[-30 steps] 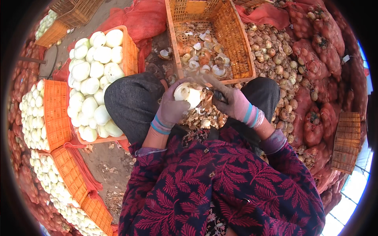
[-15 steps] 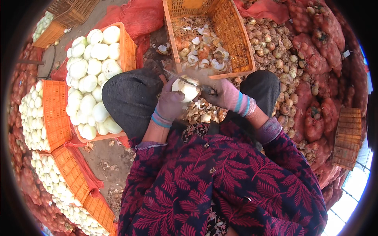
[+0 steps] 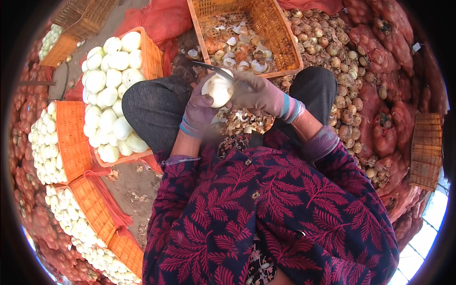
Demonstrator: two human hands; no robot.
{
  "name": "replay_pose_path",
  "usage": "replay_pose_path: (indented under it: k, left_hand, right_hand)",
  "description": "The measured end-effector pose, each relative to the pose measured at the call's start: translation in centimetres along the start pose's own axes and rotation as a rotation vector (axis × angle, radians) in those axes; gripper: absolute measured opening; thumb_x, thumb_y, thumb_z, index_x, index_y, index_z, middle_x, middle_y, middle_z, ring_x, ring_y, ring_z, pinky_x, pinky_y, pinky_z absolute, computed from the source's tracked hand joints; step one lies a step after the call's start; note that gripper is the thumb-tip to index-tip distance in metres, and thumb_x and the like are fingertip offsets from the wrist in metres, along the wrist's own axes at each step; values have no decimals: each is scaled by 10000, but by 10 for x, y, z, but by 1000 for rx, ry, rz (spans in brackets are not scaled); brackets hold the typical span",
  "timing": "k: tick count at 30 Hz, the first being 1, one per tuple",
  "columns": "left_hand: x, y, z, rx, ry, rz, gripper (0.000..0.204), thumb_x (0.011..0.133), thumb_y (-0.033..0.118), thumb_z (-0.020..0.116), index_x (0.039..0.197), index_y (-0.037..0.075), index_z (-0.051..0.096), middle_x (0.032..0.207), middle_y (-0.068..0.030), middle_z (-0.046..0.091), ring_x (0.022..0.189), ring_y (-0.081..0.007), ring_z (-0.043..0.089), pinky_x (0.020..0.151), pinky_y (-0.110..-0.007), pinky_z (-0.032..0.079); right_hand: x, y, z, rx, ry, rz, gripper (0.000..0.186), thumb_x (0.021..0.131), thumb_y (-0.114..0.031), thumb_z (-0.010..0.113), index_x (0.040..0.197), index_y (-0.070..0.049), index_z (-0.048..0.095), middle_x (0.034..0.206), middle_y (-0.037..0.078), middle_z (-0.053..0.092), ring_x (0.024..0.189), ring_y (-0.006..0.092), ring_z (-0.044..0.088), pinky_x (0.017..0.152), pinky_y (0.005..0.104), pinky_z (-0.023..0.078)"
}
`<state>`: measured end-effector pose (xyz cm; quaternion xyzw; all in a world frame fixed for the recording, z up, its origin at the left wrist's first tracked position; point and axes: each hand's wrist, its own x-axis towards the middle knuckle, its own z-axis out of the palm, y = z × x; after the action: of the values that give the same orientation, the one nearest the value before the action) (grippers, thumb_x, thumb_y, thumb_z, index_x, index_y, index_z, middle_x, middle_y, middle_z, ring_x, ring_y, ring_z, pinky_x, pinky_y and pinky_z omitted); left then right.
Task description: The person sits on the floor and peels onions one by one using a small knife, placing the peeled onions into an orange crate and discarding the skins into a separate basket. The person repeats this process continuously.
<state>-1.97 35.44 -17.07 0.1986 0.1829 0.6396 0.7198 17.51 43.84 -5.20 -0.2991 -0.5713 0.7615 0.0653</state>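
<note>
Between my knees, my gloved left hand (image 3: pixel 199 105) is wrapped round a white, mostly peeled onion (image 3: pixel 218 90). My right hand (image 3: pixel 259 95), in a matching purple glove with blue bands at the wrist, is closed on a knife (image 3: pixel 212 68). The knife's dark curved blade lies along the upper side of the onion and points up to the left. Its handle is hidden in my right fingers. Loose onion skins (image 3: pixel 247 121) lie on the ground just below my hands.
Ahead stands an orange crate (image 3: pixel 201 45) with skins and peelings in it. Left, another crate (image 3: pixel 153 59) is heaped with peeled onions (image 3: pixel 108 97); several more line the far left. Unpeeled onions (image 3: pixel 339 76) spread along the right beside red mesh sacks (image 3: pixel 380 61).
The onion has shifted slightly up and left and turned in my left hand. The knife blade has moved up to the onion's upper edge. My view has shifted a little.
</note>
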Motion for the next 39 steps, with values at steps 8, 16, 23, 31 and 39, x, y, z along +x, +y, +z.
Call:
replay_pose_path:
  k: [8, 16, 23, 31, 39]
  left_hand:
    - [-11, -4, 4, -162, 106, 99, 711, 809, 310, 729, 1425, 42, 495, 1188, -150, 670, 1047, -297, 673, 826, -411, 574]
    - [-13, -12, 7, -241, 212, 203, 579, 839, 359, 726, 1295, 44, 558, 1190, -118, 667, 1091, -305, 665, 846, -400, 581]
    - [-3, -7, -4, -357, 49, 185, 806, 764, 227, 750, 1453, -35, 424, 1274, -192, 595, 1079, -300, 649, 766, -362, 587]
    - [-4, 0, 11, -170, 32, 88, 763, 715, 253, 724, 1387, -22, 489, 1130, -177, 664, 898, -307, 691, 732, -378, 585]
    - [-5, 1, 19, -201, 96, 14, 738, 696, 254, 713, 1343, -52, 531, 1070, -206, 677, 795, -287, 677, 686, -350, 571]
  right_hand:
    - [-8, 6, 21, -773, 150, -72, 905, 864, 7, 639, 1648, -177, 226, 897, 131, 676, 788, 233, 651, 836, 340, 537]
    - [23, 33, 7, -1010, 239, -517, 951, 828, -37, 685, 1637, -264, 240, 930, 240, 698, 787, 433, 683, 687, 494, 547]
    - [42, 26, -1, -145, 198, -237, 777, 860, 46, 652, 1578, -54, 372, 936, -8, 712, 734, 87, 616, 684, 270, 541]
    - [12, 2, -5, -891, 147, -331, 787, 915, -73, 641, 1618, -211, 315, 974, 176, 713, 794, 244, 702, 762, 350, 556]
    - [-3, -12, -11, -993, 81, -317, 912, 884, -61, 653, 1656, -218, 192, 763, 146, 653, 654, 273, 665, 683, 383, 545]
